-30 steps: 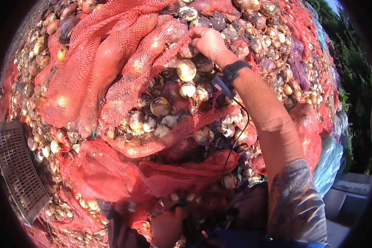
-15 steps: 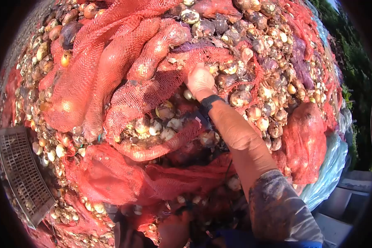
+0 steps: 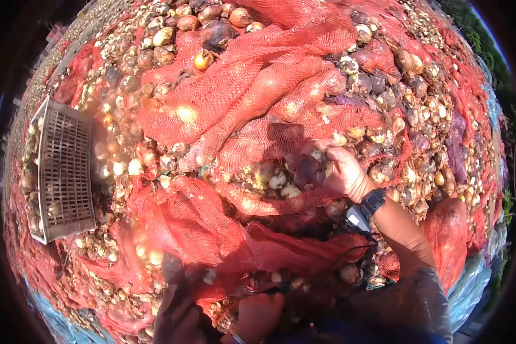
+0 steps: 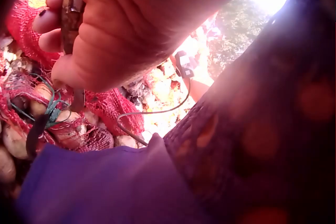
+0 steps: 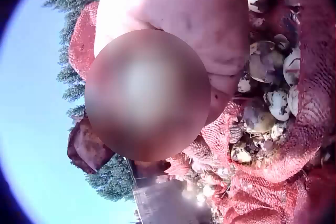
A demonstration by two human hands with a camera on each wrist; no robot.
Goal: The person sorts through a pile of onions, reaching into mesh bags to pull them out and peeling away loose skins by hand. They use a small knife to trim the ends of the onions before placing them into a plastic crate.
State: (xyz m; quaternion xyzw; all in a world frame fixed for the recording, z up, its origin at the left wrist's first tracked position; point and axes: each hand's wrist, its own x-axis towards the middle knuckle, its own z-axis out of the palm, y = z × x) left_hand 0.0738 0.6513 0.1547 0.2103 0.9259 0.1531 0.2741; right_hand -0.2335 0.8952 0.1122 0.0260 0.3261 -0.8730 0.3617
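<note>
In the head view my right hand point(image 3: 350, 175) is over the heap, fingers and thumb against a dark purple onion point(image 3: 308, 170). The same onion point(image 5: 88, 146) shows past the fingers in the right wrist view, where a blurred disc hides most of the fingers. My left hand point(image 3: 259, 314) is low in shadow near my body. In the left wrist view its curled fingers grip a worn brown handle point(image 4: 72, 18) of a tool. A red mesh sack point(image 3: 258, 92) lies just beyond my right hand, with loose onions point(image 3: 278, 180) in a gap of the netting.
A slatted plastic crate point(image 3: 67, 166) stands tilted on the heap at left. Another red net sack point(image 3: 195, 223) lies nearest my body, and a full one point(image 3: 446, 229) at right. Blue plastic sheeting point(image 3: 470, 286) edges the heap. A cable point(image 4: 155, 112) runs from my right wrist device.
The right hand drew back from the netting it was pulling, and a dark onion now shows at its fingers. The view has swung left, bringing the crate further in.
</note>
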